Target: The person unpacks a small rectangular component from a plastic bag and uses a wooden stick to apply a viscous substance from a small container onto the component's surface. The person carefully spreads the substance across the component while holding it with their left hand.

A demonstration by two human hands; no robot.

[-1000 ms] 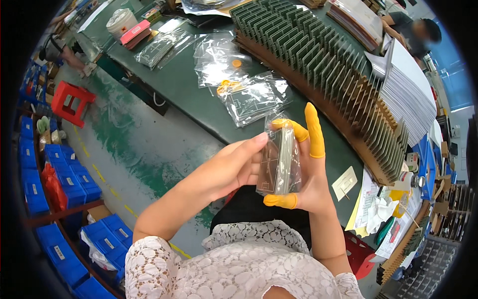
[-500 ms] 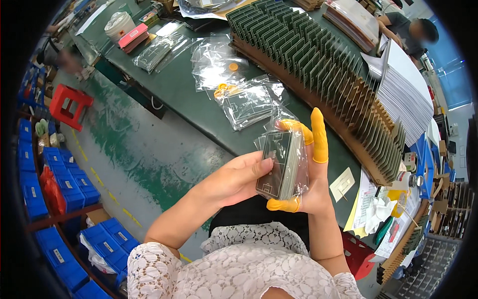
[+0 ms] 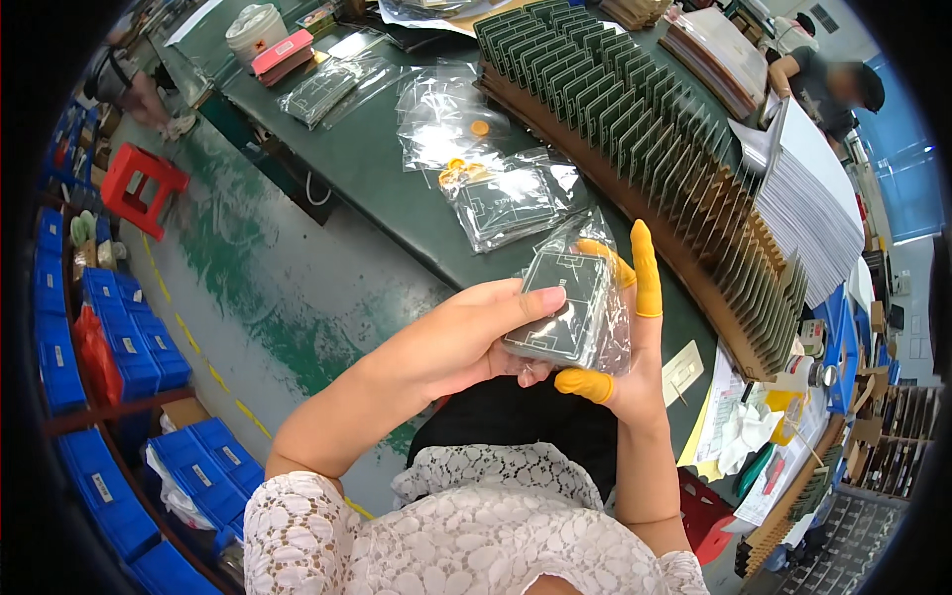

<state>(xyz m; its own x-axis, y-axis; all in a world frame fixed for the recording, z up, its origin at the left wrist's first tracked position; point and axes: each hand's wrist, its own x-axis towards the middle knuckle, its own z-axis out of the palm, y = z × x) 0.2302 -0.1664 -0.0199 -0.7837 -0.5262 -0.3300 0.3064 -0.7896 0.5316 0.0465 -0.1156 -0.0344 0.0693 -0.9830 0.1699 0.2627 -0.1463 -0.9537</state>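
A stack of dark green rectangular plates with white line markings [image 3: 563, 322], in clear plastic bags, is held between my two hands above my lap. My left hand [image 3: 476, 332] grips it from the left, thumb flat on the top face and fingers underneath. Yellow finger cots cover several fingertips of my right hand [image 3: 640, 362]. Its thumb and a bent finger close around the right side of the stack and the loose plastic, while another finger points up, away from it. The remaining right fingers are hidden.
More bagged plates [image 3: 511, 203] lie on the green table [image 3: 387, 203], with yellow finger cots [image 3: 461, 174] on them. A long rack of upright green boards [image 3: 635, 129] runs along the right. Blue bins [image 3: 193, 476] and a red stool [image 3: 144, 193] stand left. Another person sits far right.
The stack has turned flatter, so more of its top face shows. My left thumb has slid farther across it, and my right thumb has shifted slightly right and up.
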